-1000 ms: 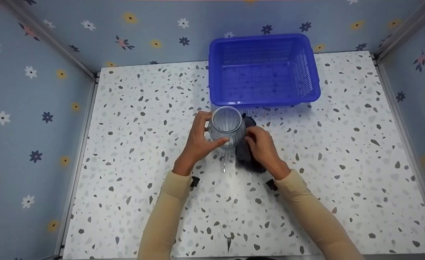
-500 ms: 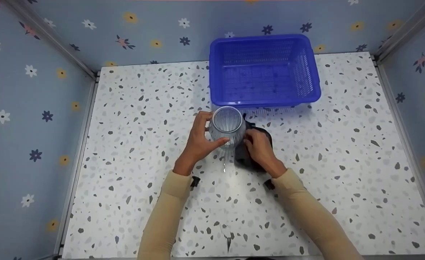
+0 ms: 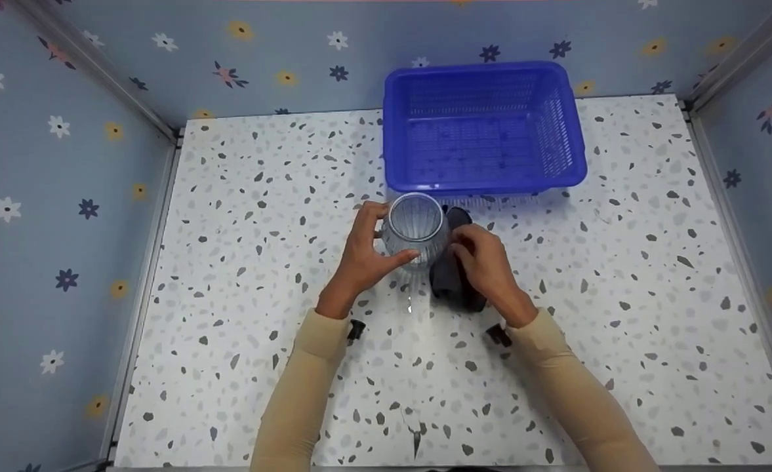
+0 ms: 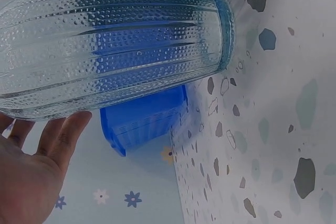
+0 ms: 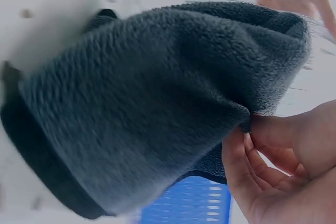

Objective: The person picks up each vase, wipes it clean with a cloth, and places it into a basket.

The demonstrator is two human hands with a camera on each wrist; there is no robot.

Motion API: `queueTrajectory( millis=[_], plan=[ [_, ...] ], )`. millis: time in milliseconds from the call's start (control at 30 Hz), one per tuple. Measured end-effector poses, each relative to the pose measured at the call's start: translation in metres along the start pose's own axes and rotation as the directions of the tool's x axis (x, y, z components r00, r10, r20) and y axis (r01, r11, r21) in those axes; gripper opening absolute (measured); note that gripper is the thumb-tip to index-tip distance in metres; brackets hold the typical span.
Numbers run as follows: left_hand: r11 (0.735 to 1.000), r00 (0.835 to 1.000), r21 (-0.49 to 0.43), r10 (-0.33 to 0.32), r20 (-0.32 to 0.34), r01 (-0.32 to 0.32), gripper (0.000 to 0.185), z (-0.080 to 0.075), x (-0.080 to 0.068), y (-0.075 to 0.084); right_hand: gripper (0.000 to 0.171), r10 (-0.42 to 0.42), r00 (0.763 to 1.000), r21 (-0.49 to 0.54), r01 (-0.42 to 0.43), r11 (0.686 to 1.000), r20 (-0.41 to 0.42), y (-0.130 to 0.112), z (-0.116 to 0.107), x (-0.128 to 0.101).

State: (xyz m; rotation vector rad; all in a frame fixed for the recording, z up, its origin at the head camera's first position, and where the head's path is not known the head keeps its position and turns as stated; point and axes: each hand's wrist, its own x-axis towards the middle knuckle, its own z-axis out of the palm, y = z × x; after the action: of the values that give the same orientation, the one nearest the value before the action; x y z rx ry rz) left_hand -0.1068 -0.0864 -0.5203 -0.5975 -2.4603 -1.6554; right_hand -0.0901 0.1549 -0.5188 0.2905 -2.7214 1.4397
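A clear ribbed glass vase (image 3: 418, 246) with a dimpled surface stands upright near the middle of the table. My left hand (image 3: 367, 259) grips it from the left, thumb across the near side and fingers round the far side. On its right, my right hand (image 3: 489, 262) pinches a dark grey fleecy cloth (image 5: 136, 93) between thumb and fingers, close against the vase. The cloth (image 3: 450, 278) hangs in folds below that hand. In the left wrist view the vase (image 4: 121, 51) fills the upper left, its base towards the table.
A blue plastic basket (image 3: 484, 187) with perforated walls stands just behind the vase at the back of the table. Flower-patterned panels (image 3: 71, 249) enclose the speckled white tabletop (image 3: 241, 295) at the back and both sides.
The right hand and cloth shift slightly at the vase's right side, first down and inward, then back up and outward. The left hand keeps its hold on the vase.
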Motion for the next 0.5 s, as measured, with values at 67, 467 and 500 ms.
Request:
queueTrajectory(
  millis=[67,467,500],
  plan=[
    [1.0,1.0,-0.006,0.0,0.001,0.0,0.085,0.0,0.0,0.0,0.011,-0.008,1.0,0.007,0.008,1.0,-0.014,-0.005,-0.004,0.0],
    [1.0,1.0,-0.017,-0.02,0.007,0.02,0.072,-0.001,0.0,0.003,0.01,-0.061,0.995,0.028,0.064,0.998,-0.083,-0.029,-0.019,0.001],
    [1.0,1.0,-0.015,-0.02,0.005,0.02,0.072,-0.001,0.0,0.003,0.009,-0.069,0.994,0.033,0.072,0.997,-0.09,-0.032,-0.02,0.002]
  ],
)
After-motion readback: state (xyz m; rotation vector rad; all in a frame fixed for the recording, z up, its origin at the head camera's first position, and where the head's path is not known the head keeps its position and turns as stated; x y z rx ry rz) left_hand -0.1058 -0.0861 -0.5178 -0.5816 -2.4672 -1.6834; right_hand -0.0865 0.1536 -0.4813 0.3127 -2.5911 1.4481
